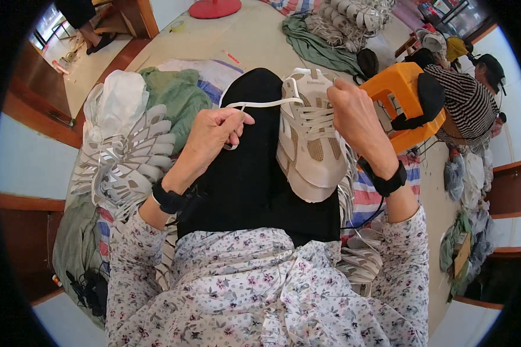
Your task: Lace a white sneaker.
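On the black cloth (237, 179) across my lap lies a beige shoe upper (317, 173) with mesh panels, its toe end toward me. Light laces criss-cross its middle. A white shoelace (263, 104) runs left from the upper's eyelet area to my left hand (221, 128), whose fingers are pinched around it. My right hand (355, 113) is closed in a fist at the right side of the upper, near the eyelets. Its fingertips are hidden, so what it grips cannot be seen. Both wrists wear black bands.
At left, stacked shoe uppers (134, 159) lie beside green cloth (171, 101). An orange stool (396, 87) stands at right, near a person in a striped top (460, 104). More uppers (353, 23) are piled at the back, near a red round base (215, 8).
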The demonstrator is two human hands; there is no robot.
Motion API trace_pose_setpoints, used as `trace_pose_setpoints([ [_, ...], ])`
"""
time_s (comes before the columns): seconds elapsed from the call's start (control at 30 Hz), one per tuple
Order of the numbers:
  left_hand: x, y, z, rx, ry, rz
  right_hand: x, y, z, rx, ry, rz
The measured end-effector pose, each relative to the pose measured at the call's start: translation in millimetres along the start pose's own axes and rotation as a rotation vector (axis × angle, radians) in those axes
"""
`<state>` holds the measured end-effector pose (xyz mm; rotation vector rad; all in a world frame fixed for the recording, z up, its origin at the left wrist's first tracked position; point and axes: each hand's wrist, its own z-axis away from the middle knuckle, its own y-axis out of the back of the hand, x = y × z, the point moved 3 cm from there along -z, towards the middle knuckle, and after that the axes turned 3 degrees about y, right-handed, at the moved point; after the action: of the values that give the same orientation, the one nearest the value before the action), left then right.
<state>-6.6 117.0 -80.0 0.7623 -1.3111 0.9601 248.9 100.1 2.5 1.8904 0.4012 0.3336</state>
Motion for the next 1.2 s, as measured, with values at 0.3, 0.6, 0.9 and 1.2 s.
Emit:
trace_pose_setpoints([
  [0.3,-2.3,-3.1,-1.1,-0.004,-0.037,-0.009,18.1,-0.6,-17.3,-0.147,0.263,-0.079],
  [0.6,-5.9,-1.1,-2.2,0.004,-0.041,0.006,44.6,-8.2,-18.3,-0.199,-0.025,-0.576],
  [0.9,-7.2,-0.7,-1.2,-0.001,-0.024,0.071,17.3,-13.0,-1.0,0.163,-0.109,-0.288],
  [1.2,-11.1,2.8,-3.4,-0.002,-0.057,0.062,2.7,-3.0,-1.7,0.182,-0.082,-0.383],
])
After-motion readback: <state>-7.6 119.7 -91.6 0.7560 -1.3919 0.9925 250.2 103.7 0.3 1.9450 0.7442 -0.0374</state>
